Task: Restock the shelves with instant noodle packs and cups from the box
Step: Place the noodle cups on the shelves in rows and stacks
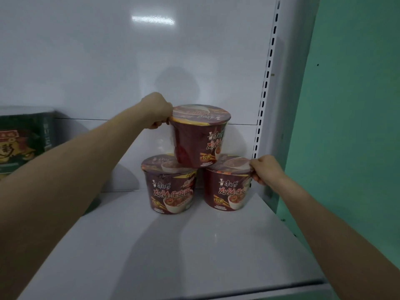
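3 dark red instant noodle cups make a small pyramid on the white shelf (173, 245). The top cup (200, 139) stands upright with its base resting across the lids of the 2 others. The lower-left cup (171, 187) sits below it and slightly left. The lower-right cup (227, 189) sits below it and to the right. These 2 stand just beside each other on the shelf. All 3 are wrapped in clear film and show Chinese lettering towards the camera.

The left hand (158, 111) is at the left rim of the top cup, and its fingers (160, 124) are curled, pinching the edge of the lid. The right hand (266, 169) is below and to the right of the top cup, at the right rim of the lower-right cup. Its fingers (256, 178) are curled too, pinching that rim.

Behind the top cup rises the glossy white back panel (129, 61). To the right of the top cup a slotted white upright (266, 83) runs up the corner, with a green wall (357, 105) beyond it. Far to the left of the top cup a dark green package (23, 137) with red and yellow print stands against the back panel. It is blurred and cut off by the frame edge.
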`<act>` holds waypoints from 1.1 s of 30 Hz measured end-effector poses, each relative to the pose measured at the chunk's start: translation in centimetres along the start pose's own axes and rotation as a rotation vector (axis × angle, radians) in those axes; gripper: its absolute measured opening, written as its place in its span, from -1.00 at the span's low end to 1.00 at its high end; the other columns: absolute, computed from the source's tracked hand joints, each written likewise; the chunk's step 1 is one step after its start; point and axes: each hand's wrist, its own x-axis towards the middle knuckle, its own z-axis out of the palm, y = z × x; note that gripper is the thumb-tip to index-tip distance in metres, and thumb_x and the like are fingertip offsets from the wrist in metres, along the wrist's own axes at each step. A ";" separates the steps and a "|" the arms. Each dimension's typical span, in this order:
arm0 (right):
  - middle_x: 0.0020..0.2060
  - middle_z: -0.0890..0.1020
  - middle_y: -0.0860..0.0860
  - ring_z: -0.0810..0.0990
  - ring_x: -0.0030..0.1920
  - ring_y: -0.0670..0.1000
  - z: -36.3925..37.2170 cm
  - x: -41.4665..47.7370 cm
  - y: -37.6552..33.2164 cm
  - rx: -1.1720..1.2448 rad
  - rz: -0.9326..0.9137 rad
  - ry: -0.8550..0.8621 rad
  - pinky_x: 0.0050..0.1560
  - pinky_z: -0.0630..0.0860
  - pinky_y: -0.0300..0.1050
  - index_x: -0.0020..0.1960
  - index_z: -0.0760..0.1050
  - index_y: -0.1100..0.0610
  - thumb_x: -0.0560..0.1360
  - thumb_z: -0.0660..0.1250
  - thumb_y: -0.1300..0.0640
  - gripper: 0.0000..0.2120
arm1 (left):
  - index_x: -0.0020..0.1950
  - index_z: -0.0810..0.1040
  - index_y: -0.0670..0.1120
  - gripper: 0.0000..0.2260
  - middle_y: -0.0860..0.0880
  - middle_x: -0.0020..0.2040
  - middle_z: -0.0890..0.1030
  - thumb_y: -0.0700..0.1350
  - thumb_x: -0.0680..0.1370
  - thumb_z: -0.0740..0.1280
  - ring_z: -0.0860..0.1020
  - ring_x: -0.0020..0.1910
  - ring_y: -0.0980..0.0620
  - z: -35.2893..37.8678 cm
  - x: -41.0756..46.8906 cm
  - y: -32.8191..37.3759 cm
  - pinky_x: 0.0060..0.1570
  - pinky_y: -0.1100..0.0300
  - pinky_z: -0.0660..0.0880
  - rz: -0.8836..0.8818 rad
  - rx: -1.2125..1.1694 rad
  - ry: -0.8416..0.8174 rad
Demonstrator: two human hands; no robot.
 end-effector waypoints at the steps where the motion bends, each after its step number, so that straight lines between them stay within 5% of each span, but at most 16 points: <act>1: -0.69 0.39 0.03 0.27 -0.68 -0.06 0.0 0.1 0.1 0.023 0.004 -0.003 -0.68 0.18 -0.36 -0.42 0.35 0.22 0.56 0.11 0.24 -0.63 | -0.43 0.34 -0.22 -0.66 -0.12 -0.43 0.35 -0.24 0.57 0.11 0.27 -0.50 0.01 0.0 0.1 -0.1 -0.54 0.29 0.22 -0.008 0.006 -0.003; 9: -0.65 0.38 0.03 0.26 -0.62 -0.02 0.2 -0.3 0.6 0.132 0.022 0.015 -0.65 0.17 -0.33 -0.43 0.35 0.19 0.56 0.14 0.18 -0.62 | -0.42 0.36 -0.16 -0.72 -0.04 -0.56 0.34 -0.24 0.51 0.17 0.25 -0.66 0.09 -0.1 0.8 -0.8 -0.59 0.47 0.21 -0.136 0.038 -0.098; 29: -0.56 0.37 0.06 0.22 -0.72 -0.13 0.2 -0.6 0.5 0.191 0.080 0.013 -0.66 0.15 -0.36 -0.38 0.39 0.19 0.57 0.17 0.14 -0.65 | -0.39 0.40 -0.19 -0.74 -0.09 -0.45 0.39 -0.24 0.52 0.18 0.28 -0.51 0.04 0.6 0.9 -1.0 -0.45 0.27 0.25 -0.084 -0.058 -0.091; 33: -0.56 0.37 0.06 0.21 -0.73 -0.13 0.2 -0.5 0.4 0.188 0.078 0.012 -0.67 0.15 -0.37 -0.39 0.38 0.18 0.57 0.17 0.15 -0.65 | -0.35 0.43 -0.14 -0.73 -0.01 -0.63 0.42 -0.10 0.54 0.24 0.28 -0.51 0.05 0.2 0.7 -1.2 -0.41 0.29 0.27 -0.124 -0.118 -0.137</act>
